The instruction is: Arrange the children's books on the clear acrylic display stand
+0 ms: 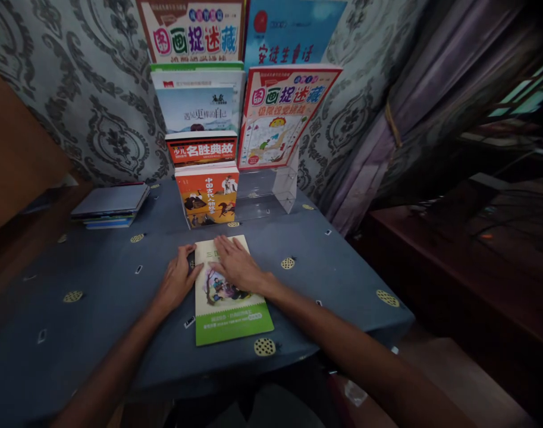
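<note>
A closed book [234, 326] with a cream and green cover lies flat on the table in front of me. My right hand [238, 267] rests flat on its upper cover, fingers stretched out, hiding part of the title and picture. At the book's left edge is my left hand [177, 279], with its thumb and fingers apart and the thumb tip at the edge. It grips nothing that I can see.
Behind the book stands a clear tiered rack [285, 189] holding several books, including an orange one [209, 199] at the lower left and a red one [278, 131] at the right. A stack of books [113, 202] lies at the far left. A tied curtain [364, 154] hangs right.
</note>
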Demonstrator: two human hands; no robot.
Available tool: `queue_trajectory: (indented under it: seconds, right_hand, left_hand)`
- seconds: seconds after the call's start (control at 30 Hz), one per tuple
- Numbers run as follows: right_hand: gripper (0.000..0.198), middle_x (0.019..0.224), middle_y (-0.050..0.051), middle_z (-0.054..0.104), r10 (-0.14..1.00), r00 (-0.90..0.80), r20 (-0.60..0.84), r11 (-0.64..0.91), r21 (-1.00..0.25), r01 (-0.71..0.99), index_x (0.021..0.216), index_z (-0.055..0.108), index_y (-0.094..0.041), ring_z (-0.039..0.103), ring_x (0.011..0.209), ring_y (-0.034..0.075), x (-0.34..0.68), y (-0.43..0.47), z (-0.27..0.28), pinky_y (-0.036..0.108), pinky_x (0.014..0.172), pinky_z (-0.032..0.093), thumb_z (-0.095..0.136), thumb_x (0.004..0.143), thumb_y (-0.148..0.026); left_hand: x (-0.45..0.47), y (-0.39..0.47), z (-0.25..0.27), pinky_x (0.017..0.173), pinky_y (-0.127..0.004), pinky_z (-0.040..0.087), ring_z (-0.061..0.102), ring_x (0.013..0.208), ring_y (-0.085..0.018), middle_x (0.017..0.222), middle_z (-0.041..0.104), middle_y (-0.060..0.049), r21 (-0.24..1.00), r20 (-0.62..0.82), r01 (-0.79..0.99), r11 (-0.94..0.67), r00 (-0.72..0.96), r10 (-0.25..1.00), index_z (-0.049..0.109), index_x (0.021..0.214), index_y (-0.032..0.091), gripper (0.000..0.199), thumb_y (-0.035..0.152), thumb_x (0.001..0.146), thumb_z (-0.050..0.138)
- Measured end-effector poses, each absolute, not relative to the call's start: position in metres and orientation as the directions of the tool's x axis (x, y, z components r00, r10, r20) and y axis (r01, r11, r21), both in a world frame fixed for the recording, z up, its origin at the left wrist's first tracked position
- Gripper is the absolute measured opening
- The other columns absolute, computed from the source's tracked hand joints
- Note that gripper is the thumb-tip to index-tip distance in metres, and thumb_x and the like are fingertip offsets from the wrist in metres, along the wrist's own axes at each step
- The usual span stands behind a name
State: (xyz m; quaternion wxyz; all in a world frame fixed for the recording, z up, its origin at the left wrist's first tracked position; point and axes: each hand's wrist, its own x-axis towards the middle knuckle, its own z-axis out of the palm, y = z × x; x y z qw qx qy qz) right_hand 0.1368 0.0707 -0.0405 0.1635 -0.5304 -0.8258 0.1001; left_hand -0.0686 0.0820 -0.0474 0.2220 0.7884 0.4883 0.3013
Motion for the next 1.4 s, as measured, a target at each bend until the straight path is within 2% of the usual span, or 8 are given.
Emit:
queue_trajectory:
  seconds: [0.23, 0.4, 0.5, 0.7, 0.9, 1.07, 1.17, 1.4]
  right_hand:
    - [0.066, 0.159, 0.025, 0.034, 0.945, -0.292, 0.144, 0.325, -0.359, 0.875, 0.153, 0.032, 0.001, 0.025, 0.153, 0.032, 0.171, 0.060, -0.043, 0.052, 0.124, 0.022, 0.035, 0.103, -0.042]
    - [0.068, 0.160, 0.025, 0.034, 0.943, -0.293, 0.159, 0.332, -0.384, 0.862, 0.154, 0.032, 0.000, 0.024, 0.153, 0.031, 0.170, 0.060, -0.045, 0.052, 0.124, 0.024, 0.033, 0.103, -0.046]
    - [0.068, 0.160, 0.024, 0.032, 0.937, -0.309, 0.165, 0.349, -0.371, 0.861, 0.154, 0.032, -0.002, 0.024, 0.153, 0.032, 0.171, 0.060, -0.045, 0.054, 0.123, 0.025, 0.034, 0.103, -0.046]
    - [0.060, 0.160, 0.020, 0.034, 0.931, -0.336, 0.142, 0.365, -0.350, 0.863, 0.154, 0.033, -0.002, 0.025, 0.153, 0.027, 0.175, 0.040, -0.040, 0.052, 0.125, 0.019, 0.033, 0.103, -0.035]
    - [0.055, 0.160, 0.017, 0.037, 0.898, -0.412, 0.153, 0.435, -0.437, 0.787, 0.154, 0.035, -0.005, 0.027, 0.152, 0.024, 0.182, -0.026, -0.032, 0.049, 0.126, 0.021, 0.030, 0.105, -0.030]
    - [0.052, 0.159, 0.010, 0.040, 0.848, -0.491, 0.200, 0.519, -0.497, 0.695, 0.158, 0.029, -0.019, 0.029, 0.151, 0.019, 0.184, -0.095, -0.028, 0.050, 0.126, 0.022, 0.029, 0.106, -0.028]
    - [0.054, 0.158, 0.010, 0.042, 0.842, -0.499, 0.205, 0.528, -0.504, 0.683, 0.159, 0.027, -0.021, 0.032, 0.150, 0.019, 0.182, -0.118, -0.028, 0.051, 0.126, 0.023, 0.033, 0.105, -0.024]
    - [0.055, 0.156, 0.010, 0.045, 0.855, -0.462, 0.234, 0.513, -0.506, 0.693, 0.157, 0.033, -0.024, 0.038, 0.147, 0.022, 0.177, -0.121, -0.030, 0.053, 0.122, 0.030, 0.039, 0.102, -0.018]
  left_hand:
    - [-0.070, 0.081, -0.047, 0.107, -0.050, 0.045, 0.059, 0.126, -0.030, 0.132, 0.063, -0.016, 0.565, 0.276, 0.678, -0.470, 0.382, 0.882, 0.047, 0.127, 0.020, 0.039, 0.039, 0.094, 0.047]
    - [-0.062, 0.090, -0.042, 0.110, -0.055, 0.040, 0.049, 0.136, -0.034, 0.129, 0.066, -0.016, 0.361, 0.358, 0.705, -0.611, 0.500, 0.789, 0.062, 0.112, 0.019, 0.028, 0.031, 0.094, 0.044]
    - [-0.048, 0.098, -0.040, 0.115, -0.053, 0.037, 0.049, 0.138, -0.031, 0.134, 0.065, -0.016, 0.289, 0.355, 0.663, -0.691, 0.596, 0.720, 0.064, 0.119, 0.018, 0.033, 0.029, 0.095, 0.043]
    - [-0.030, 0.107, -0.048, 0.115, -0.048, 0.036, 0.052, 0.135, -0.028, 0.141, 0.061, -0.016, 0.260, 0.300, 0.680, -0.686, 0.618, 0.726, 0.060, 0.130, 0.015, 0.042, 0.027, 0.099, 0.036]
    - [-0.032, 0.105, -0.049, 0.117, -0.048, 0.034, 0.051, 0.136, -0.027, 0.141, 0.061, -0.014, 0.301, 0.305, 0.679, -0.670, 0.597, 0.742, 0.061, 0.131, 0.018, 0.040, 0.027, 0.098, 0.040]
    - [-0.031, 0.104, -0.047, 0.116, -0.047, 0.034, 0.051, 0.137, -0.027, 0.143, 0.060, -0.013, 0.301, 0.303, 0.687, -0.661, 0.589, 0.749, 0.060, 0.131, 0.018, 0.039, 0.026, 0.098, 0.040]
    - [-0.030, 0.104, -0.047, 0.117, -0.048, 0.033, 0.050, 0.138, -0.028, 0.143, 0.059, -0.015, 0.302, 0.295, 0.690, -0.658, 0.588, 0.753, 0.060, 0.131, 0.016, 0.039, 0.024, 0.098, 0.040]
    - [-0.025, 0.050, -0.041, 0.122, -0.054, 0.022, 0.045, 0.143, -0.028, 0.148, 0.055, -0.017, 0.199, 0.315, 0.673, -0.712, 0.645, 0.697, 0.058, 0.133, 0.016, 0.041, 0.036, 0.100, 0.046]
